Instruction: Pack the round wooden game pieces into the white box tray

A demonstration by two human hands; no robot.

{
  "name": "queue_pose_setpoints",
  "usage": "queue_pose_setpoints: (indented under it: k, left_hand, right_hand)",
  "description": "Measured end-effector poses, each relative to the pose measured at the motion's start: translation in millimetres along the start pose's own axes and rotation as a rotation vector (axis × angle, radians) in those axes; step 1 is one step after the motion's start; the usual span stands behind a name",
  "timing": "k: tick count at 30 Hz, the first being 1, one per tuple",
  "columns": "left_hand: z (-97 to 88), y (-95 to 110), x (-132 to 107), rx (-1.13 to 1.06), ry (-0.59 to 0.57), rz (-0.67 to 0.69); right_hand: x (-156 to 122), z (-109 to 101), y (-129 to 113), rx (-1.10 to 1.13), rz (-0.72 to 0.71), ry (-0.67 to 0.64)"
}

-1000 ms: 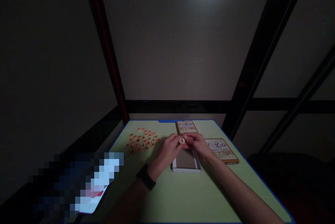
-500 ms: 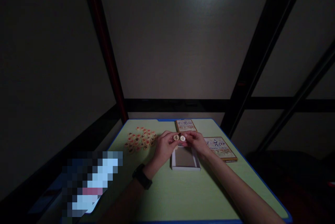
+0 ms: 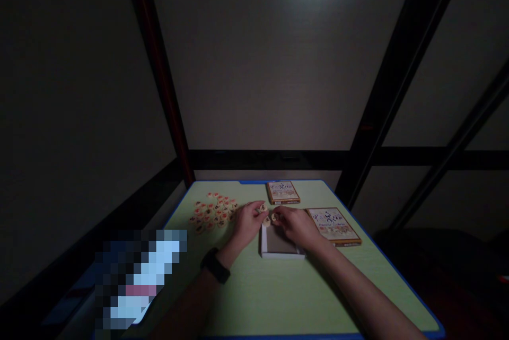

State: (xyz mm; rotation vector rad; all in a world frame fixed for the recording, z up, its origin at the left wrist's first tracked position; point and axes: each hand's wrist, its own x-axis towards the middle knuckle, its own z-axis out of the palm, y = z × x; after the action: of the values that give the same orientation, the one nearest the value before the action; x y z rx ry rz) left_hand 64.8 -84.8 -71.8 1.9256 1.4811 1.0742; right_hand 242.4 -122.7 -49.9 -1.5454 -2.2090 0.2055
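Head view showed a round, pale piece (image 3: 263, 207) with a dark mark, pinched between the thumb and fingers of the left hand (image 3: 249, 220) above the far left corner of a tray. The right hand (image 3: 298, 224) gripped a second piece (image 3: 274, 217) in its fingertips, over the far end of the tray. A third piece (image 3: 266, 221) sat just below the left thumb, at that same far left corner; whether it rested on the tray or was held could not be told. The hands were near each other but apart, a narrow gap between their fingers.

Beneath them the tray (image 3: 278, 241) lay flat, with white walls and a grey-brown bottom, its far right part hidden by the right hand. Left of the left hand, a loose heap (image 3: 212, 214) of similar pieces, marked in red and dark, spread over the desk (image 3: 254, 297). Beyond the tray lay a printed box (image 3: 283, 191), and a larger-looking box (image 3: 334, 225) lay right of the right hand. A black watch (image 3: 215, 266) circled the left wrist.

The desk was pale green with a blue edge. At its near left corner was a bright, pixelated object (image 3: 145, 281), too blurred to name. Behind stood a dim grey wall (image 3: 270, 75).
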Motion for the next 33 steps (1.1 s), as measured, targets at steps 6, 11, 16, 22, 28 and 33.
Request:
queue_pose_setpoints:
  k: [6,11,16,22,28,33]
  left_hand:
    - [1.1,3,-4,0.052,-0.050,-0.011]
    - [5.6,-2,-5,0.044,-0.098,0.003]
    - [10.0,-8,-3,0.018,-0.113,0.015]
    - [6.7,-4,-4,0.018,-0.111,0.027]
    - [1.5,4,-5,0.071,-0.078,0.011]
    - [-1.5,9,-6,0.084,-0.065,0.004]
  right_hand:
    - [0,4,-2,-0.173,-0.104,-0.037]
    - [2,7,-1,-0.172,-0.077,-0.081]
    - [3,7,-2,-0.142,-0.056,-0.099]
    - [3,9,1,-0.143,-0.037,-0.087]
    - [3,11,4,-0.150,-0.048,-0.073]
    - [2,9,3,-0.168,-0.046,-0.068]
